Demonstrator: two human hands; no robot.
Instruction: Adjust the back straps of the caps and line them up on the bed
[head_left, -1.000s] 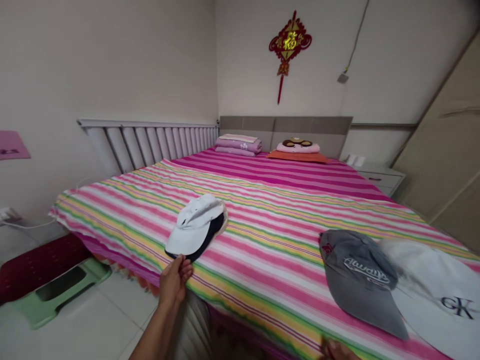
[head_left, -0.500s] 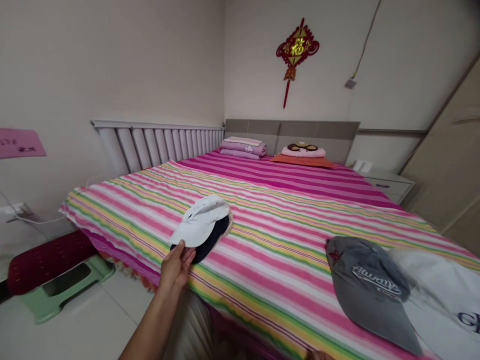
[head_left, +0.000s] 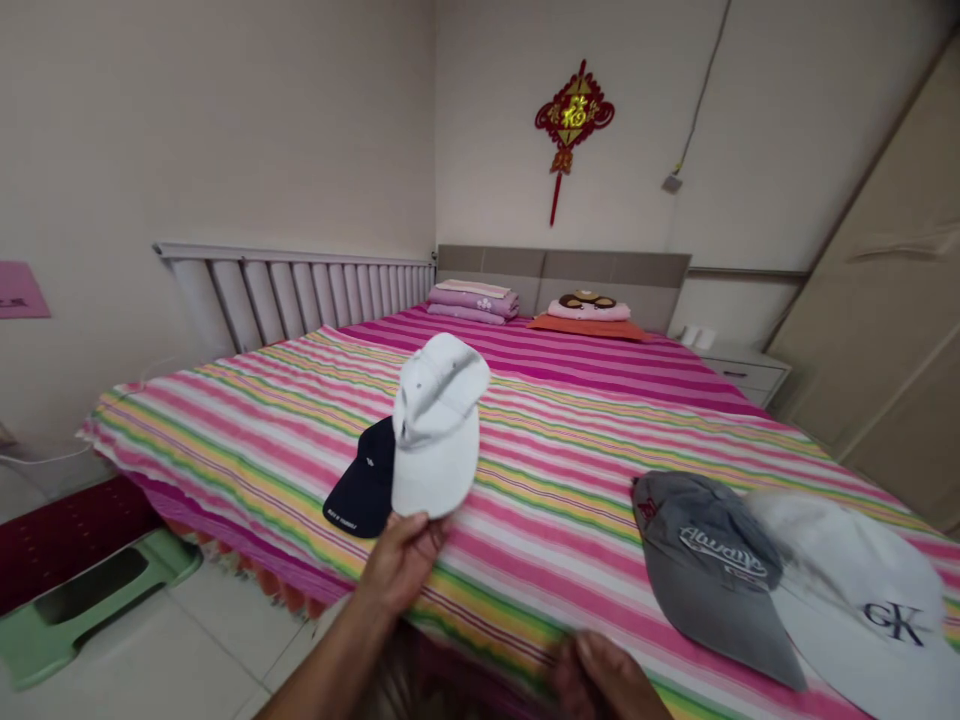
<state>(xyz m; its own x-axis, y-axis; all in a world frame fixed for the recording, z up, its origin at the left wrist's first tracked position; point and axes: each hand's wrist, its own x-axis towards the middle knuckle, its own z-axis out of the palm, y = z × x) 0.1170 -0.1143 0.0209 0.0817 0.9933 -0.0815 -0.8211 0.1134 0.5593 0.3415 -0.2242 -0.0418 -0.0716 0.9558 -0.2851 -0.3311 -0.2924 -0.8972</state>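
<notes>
Left hand (head_left: 401, 565) reaches out over the edge of the striped bedspread (head_left: 570, 470), fingers and thumb pinching the brim of a white cap (head_left: 436, 430), which stands tilted up with its crown away from the hand. Just behind it, off to the hand's left, a navy cap (head_left: 364, 482) sits partly hidden by the white one; whether it rests on the bedspread or is held too, I can't tell. Right hand (head_left: 600, 680), blurred at the bottom edge, looks loosely curled, holding nothing visible. Ahead of it, a gray cap (head_left: 705, 570) and a white CK cap (head_left: 847, 590) lie overlapping, already flat, while the white and navy pair remain unsettled by the left hand.
</notes>
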